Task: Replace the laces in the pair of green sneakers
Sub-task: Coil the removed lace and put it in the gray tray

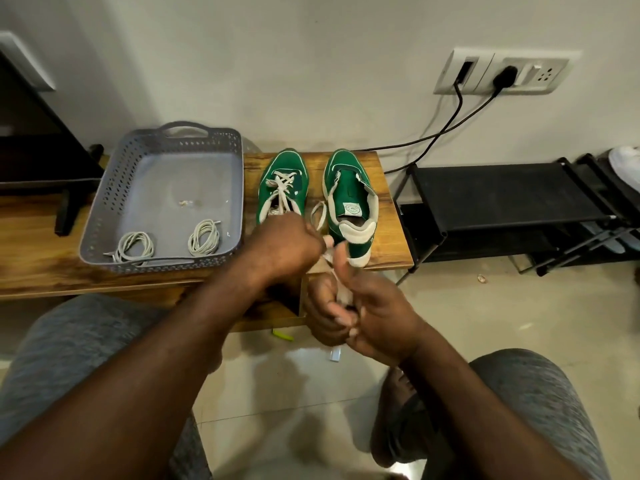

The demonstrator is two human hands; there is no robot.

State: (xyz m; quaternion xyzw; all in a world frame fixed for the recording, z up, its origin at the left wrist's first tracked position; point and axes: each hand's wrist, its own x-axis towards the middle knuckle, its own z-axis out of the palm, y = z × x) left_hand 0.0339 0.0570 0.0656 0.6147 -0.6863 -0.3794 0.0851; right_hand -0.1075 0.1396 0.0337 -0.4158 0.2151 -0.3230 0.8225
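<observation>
The white lace (319,212) runs from a loose loop on the wooden surface (389,242), between the two green sneakers, down into both hands at the front edge. The left hand (285,245) is closed like a fist and seems to pinch the lace. The right hand (372,311) has its thumb up and its fingers (329,315) curled around a small white bundle of the same lace; the exact grip is a little blurred. This lace looks flat, light and completely limp, so I judge it will not keep any shape and can slip or tangle. It is best taken near its end and kept under slight tension. The unlaced sneaker (346,188) stands just right of the loop with its tongue open, and the laced sneaker (277,192) stands just left of it. Both look light, with a soft upper and a firmer sole, so the heel or the sides are the good places to hold them. To the left on the same surface is a grey basket (107,202) with two coiled laces (135,247) in its near part, probably the new ones. On the right stands a black shoe rack (502,188), and a wall socket (502,76) with cables is above it.
</observation>
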